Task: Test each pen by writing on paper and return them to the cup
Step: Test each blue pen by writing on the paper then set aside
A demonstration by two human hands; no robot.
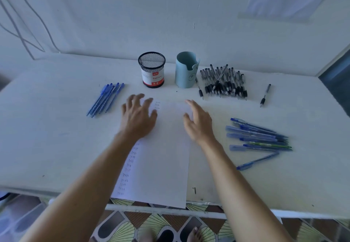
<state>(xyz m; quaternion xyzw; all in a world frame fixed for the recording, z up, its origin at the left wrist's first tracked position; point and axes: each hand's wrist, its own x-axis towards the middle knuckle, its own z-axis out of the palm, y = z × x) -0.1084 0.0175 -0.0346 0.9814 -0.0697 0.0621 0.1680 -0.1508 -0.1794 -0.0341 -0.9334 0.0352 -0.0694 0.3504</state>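
A white sheet of paper (166, 156) lies in the middle of the table, with a column of small written words down its left side. My left hand (137, 114) hovers over the sheet's upper left, fingers spread and empty. Over the sheet's upper right is my right hand (198, 122), fingers straight, holding nothing. Behind the paper stand a black mesh cup (151, 69) and a light blue cup (186, 70). Several blue pens (105, 99) lie to the left. More blue pens (259, 137) lie to the right. A heap of black pens (223, 82) sits beside the blue cup.
One black pen (265, 95) lies alone at the far right. The white table (56, 147) meets a wall at the back, and its front edge overhangs a patterned tile floor. The paper's lower edge sticks out past the table front.
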